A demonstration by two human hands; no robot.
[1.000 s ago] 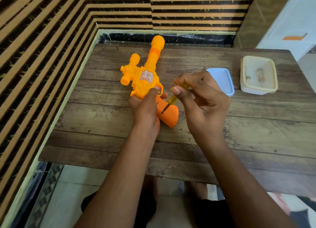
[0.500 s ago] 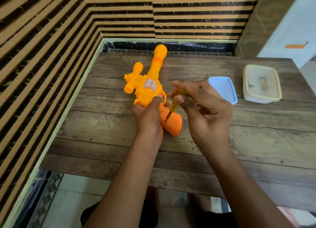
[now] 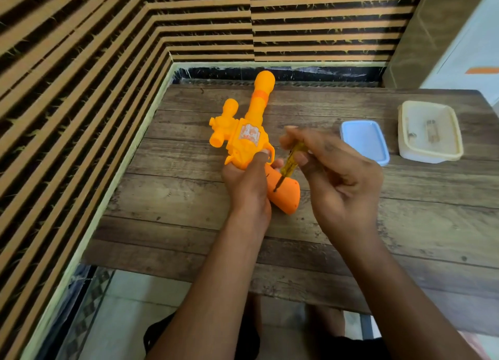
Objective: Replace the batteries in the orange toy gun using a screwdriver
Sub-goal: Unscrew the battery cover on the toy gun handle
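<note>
The orange toy gun (image 3: 244,136) lies on the wooden table (image 3: 189,211), barrel pointing away from me, darker orange grip toward me. My left hand (image 3: 247,180) grips the gun where body meets grip, thumb near the trigger guard. My right hand (image 3: 332,176) pinches a small screwdriver (image 3: 290,162) with a clear yellow handle. Its dark tip rests on the side of the grip (image 3: 283,194), the shaft tilted up to the right.
A light blue lid (image 3: 364,140) lies right of my right hand. Farther right stands a cream plastic box (image 3: 429,131) with small items inside. A striped wall runs along the table's left and far sides. The near table edge is below my forearms.
My right hand's fingers have shifted on the screwdriver handle, as in turning it, with the tip staying on the grip. The camera view has tilted up a little. The left hand holds still.
</note>
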